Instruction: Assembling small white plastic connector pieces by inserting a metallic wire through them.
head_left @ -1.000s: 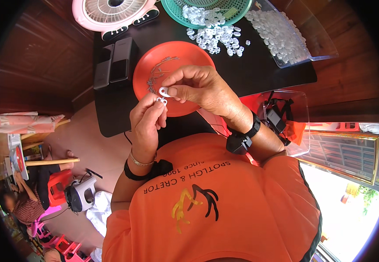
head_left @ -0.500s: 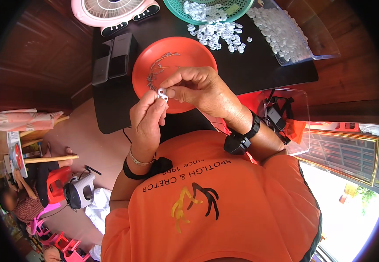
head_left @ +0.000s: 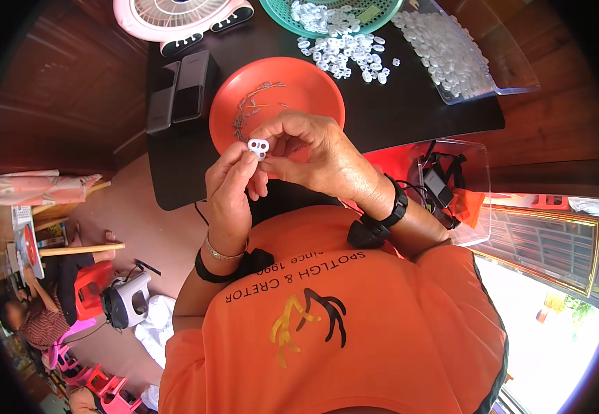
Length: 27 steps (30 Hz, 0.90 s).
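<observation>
Lifted slightly nearer since a second ago: small white two-holed piece (head_left: 258,147), above near rim of orange plate (head_left: 282,96).
Pinched between fingers of left hand (head_left: 229,188) and right hand (head_left: 313,153), both closed on it.

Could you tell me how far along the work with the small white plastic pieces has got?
Done: cannot tell; no separate finished pile shows. In hand: both the left hand and right hand pinch one small white two-holed plastic piece above the round orange plastic plate, which holds thin metal pins. Left: many loose white pieces on the black table and in the green basket.
</observation>
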Motion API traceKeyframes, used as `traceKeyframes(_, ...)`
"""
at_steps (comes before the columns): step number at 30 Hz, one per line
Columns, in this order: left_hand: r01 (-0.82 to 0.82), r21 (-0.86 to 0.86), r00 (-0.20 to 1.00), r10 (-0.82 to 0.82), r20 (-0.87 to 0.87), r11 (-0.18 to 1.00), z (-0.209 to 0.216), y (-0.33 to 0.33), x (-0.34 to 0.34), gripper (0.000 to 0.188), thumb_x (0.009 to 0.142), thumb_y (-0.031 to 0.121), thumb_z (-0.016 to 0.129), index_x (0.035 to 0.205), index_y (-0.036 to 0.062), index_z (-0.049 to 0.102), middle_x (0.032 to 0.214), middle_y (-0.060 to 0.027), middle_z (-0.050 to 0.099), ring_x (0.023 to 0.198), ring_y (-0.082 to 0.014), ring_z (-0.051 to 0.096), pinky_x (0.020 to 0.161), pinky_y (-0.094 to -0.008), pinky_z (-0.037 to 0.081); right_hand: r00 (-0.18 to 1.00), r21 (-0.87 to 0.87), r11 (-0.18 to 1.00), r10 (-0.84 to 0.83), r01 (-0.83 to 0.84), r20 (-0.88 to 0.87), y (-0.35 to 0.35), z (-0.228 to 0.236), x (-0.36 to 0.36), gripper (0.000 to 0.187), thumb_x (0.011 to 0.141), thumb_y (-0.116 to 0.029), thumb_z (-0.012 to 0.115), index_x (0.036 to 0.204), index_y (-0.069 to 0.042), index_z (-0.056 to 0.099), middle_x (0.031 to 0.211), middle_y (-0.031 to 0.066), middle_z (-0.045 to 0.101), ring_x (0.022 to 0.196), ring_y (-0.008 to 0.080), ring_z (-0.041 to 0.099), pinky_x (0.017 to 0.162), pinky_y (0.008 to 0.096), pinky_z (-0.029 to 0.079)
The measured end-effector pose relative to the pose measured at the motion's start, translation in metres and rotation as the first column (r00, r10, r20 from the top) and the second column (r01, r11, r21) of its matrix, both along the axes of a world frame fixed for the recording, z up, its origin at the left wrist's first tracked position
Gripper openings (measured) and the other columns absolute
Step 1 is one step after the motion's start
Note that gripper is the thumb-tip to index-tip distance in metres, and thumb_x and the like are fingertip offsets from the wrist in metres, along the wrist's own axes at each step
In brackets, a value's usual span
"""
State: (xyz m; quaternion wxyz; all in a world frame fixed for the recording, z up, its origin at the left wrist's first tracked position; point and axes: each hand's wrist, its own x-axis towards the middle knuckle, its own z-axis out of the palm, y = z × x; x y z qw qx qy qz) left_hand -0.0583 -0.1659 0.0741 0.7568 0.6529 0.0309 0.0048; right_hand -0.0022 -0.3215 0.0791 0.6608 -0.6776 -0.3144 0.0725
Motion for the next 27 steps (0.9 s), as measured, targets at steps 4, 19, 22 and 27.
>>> traceKeyframes(4,-0.041,-0.033,0.999,0.041,-0.019,0.999,-0.003,-0.003,0.000,0.027,0.092,0.025,0.050,0.085,0.0005,0.059,0.061,0.0000,0.050,0.050,-0.0055,0.043,0.045,-0.0194,0.029,0.986,-0.059,0.998,-0.022,0.032,0.168,-0.001,0.000,-0.001,0.026,0.074,-0.001,0.073,0.096,-0.003,0.061,0.089,0.0070,0.063,0.077,0.0175,0.066,0.067,0.0286,0.054)
traceKeyframes(19,-0.055,-0.068,0.997,0.059,0.059,0.996,-0.006,-0.006,-0.001,0.027,0.092,0.020,0.046,0.087,-0.0020,0.060,0.065,-0.0041,0.059,0.052,-0.0086,0.049,0.048,-0.0200,0.034,0.853,-0.205,0.946,-0.116,0.250,0.508,0.004,0.002,-0.011,0.033,0.073,-0.011,0.074,0.103,-0.003,0.063,0.085,0.0099,0.066,0.073,0.0260,0.066,0.061,0.0320,0.054)
traceKeyframes(22,-0.073,-0.069,0.995,0.077,0.067,0.995,-0.009,-0.007,-0.003,0.028,0.092,0.020,0.044,0.085,-0.0022,0.060,0.064,-0.0046,0.058,0.052,-0.0100,0.050,0.048,-0.0208,0.035,0.875,-0.207,0.953,-0.099,0.220,0.473,0.003,0.002,-0.011,0.031,0.074,-0.011,0.074,0.102,-0.003,0.063,0.083,0.0098,0.066,0.072,0.0259,0.067,0.060,0.0315,0.053)
traceKeyframes(27,-0.064,-0.059,0.996,0.067,0.058,0.996,-0.009,-0.008,-0.003,0.029,0.092,0.020,0.045,0.083,-0.0030,0.060,0.064,-0.0047,0.057,0.051,-0.0100,0.050,0.047,-0.0208,0.035,0.879,-0.215,0.954,-0.088,0.210,0.468,0.001,0.000,-0.011,0.028,0.075,-0.011,0.074,0.100,-0.004,0.063,0.079,0.0090,0.066,0.070,0.0255,0.067,0.058,0.0311,0.053)
